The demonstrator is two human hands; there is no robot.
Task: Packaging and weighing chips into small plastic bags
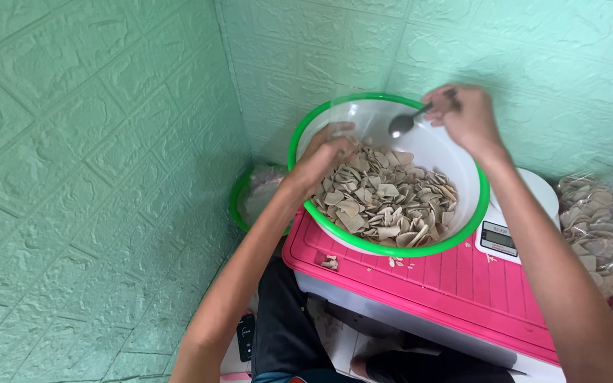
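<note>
Two hands are busy over a white bowl (455,159) with a green rim, which sits on a pink lid (420,280) near its far left corner. Left hand (324,157) reaches in over the near-left rim, fingers curled down onto the pile of pale chips (384,202), though I can't tell if it's actually pinching any. Right hand (466,117) hovers over the far rim, closed around the handle of a metal spoon (404,122) whose scoop hangs above the bowl's bare back wall. A white scale (516,227) sits just beside the bowl at the right edge, and a clear bag (604,234) of more chips lies off past it. A few crumbs (330,263) lie on the lid's left edge.
</note>
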